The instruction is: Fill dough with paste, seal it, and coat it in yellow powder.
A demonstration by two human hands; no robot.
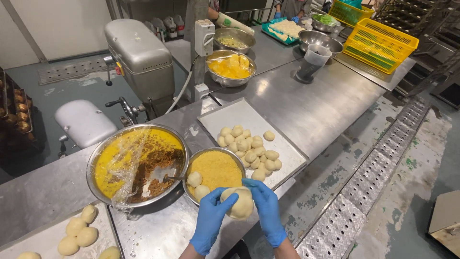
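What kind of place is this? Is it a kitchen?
Probably a bakery kitchen. Gloved hands shape a dough ball over a steel table, beside a tray of dough balls and a big mixer.

Both blue-gloved hands meet low in view, left hand (211, 217) and right hand (264, 207) cupped inward, fingers curled.
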